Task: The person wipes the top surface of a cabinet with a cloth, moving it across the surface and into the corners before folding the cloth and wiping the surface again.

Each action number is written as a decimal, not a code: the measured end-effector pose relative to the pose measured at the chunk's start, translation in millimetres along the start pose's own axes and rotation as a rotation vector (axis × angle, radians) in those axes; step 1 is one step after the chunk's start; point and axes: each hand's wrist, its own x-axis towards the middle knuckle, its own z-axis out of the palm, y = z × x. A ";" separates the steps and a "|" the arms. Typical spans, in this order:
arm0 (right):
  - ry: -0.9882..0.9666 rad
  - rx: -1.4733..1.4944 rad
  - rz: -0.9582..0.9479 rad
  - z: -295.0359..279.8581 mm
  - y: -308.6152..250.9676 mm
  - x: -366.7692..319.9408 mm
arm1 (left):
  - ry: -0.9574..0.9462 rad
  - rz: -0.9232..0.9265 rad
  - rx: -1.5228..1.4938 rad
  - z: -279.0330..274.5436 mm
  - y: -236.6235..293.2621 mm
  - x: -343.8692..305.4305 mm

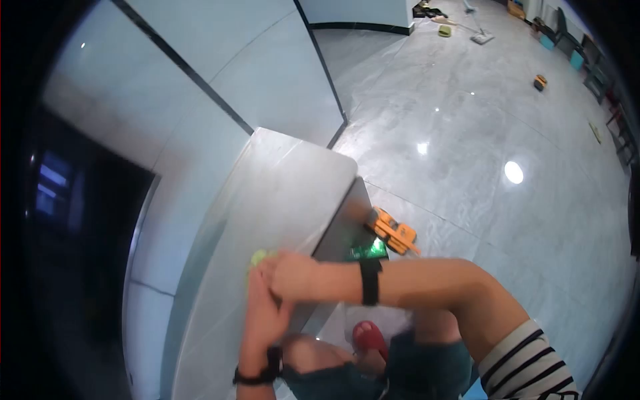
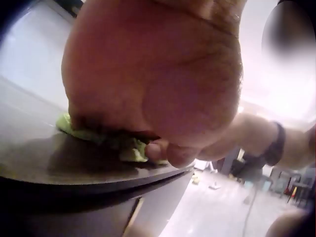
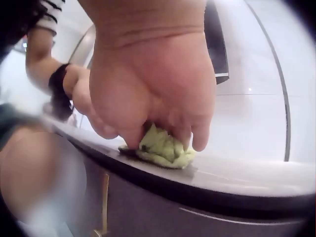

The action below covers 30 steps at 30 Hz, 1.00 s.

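A crumpled light-green cloth (image 1: pixel 257 258) lies on the pale stone-like countertop (image 1: pixel 287 167), near its front edge. My right hand (image 1: pixel 293 275) grips the cloth from above; in the right wrist view its fingers curl down around the green folds (image 3: pixel 168 149). Right beside it, my left hand (image 1: pixel 263 323) bears down on the same cloth. Seen from the left wrist, bent fingers are tucked against the green fabric (image 2: pixel 133 152), their tips mostly hidden by the palm. The two hands overlap in the head view.
Below the counter are dark cabinet fronts (image 3: pixel 143 207). On the tiled floor (image 1: pixel 453 153) stand an orange toy truck (image 1: pixel 393 230) by a shiny green item (image 1: pixel 368 250) and a smaller toy (image 1: pixel 541 83). Pale wall panels (image 1: pixel 260 53) rise behind the counter. A mop (image 1: pixel 481 38) lies farther off.
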 end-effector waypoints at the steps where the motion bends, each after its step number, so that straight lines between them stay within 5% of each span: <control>1: 0.027 0.026 -0.031 10.2 4.4 -0.7 | -0.044 -0.028 -0.022 -1.7 6.4 4.2; 4: 0.343 0.130 -0.031 35.8 11.7 -8.0 | -0.042 -0.198 0.016 5.0 16.7 11.0; 9: 0.516 0.504 0.026 34.6 16.5 -13.2 | -0.120 -0.352 0.020 7.5 15.8 11.9; 23: 0.183 0.271 -0.265 3.2 44.3 -14.6 | 0.289 -0.432 0.109 38.9 31.4 -3.4; 30: 0.109 0.203 -0.361 -22.6 63.4 -31.4 | 0.235 -0.410 0.267 37.9 56.4 -25.5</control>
